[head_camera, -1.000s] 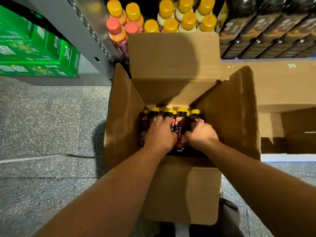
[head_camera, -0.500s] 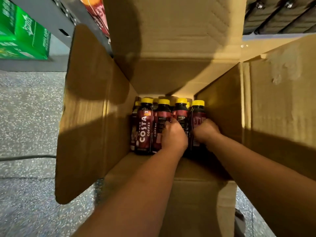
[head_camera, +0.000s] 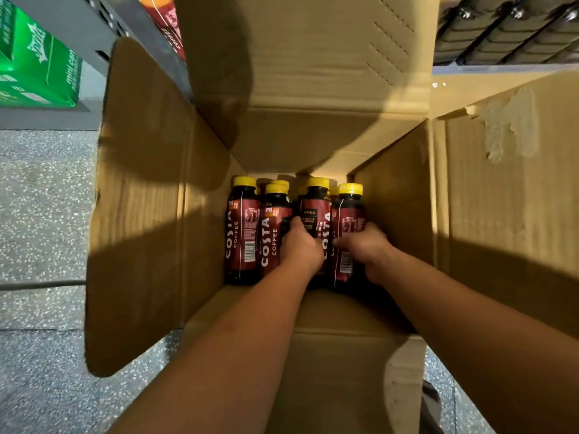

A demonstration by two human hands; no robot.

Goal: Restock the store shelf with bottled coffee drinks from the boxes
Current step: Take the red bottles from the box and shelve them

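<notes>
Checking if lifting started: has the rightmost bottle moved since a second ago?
No. The rightmost bottle still stands beside the box's right wall, right hand gripping it.

floor (head_camera: 40, 214): grey speckled | shelf frame (head_camera: 78, 29): grey metal | green cartons (head_camera: 34, 67): far left

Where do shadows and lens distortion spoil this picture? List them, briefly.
Head view: hard-edged shadows band the box's left flap and right flap; a rounded shadow covers part of the far flap; the coffee bottles sit dim, labels legible; wide-angle bowing curves the flaps and swells the forearms.
</notes>
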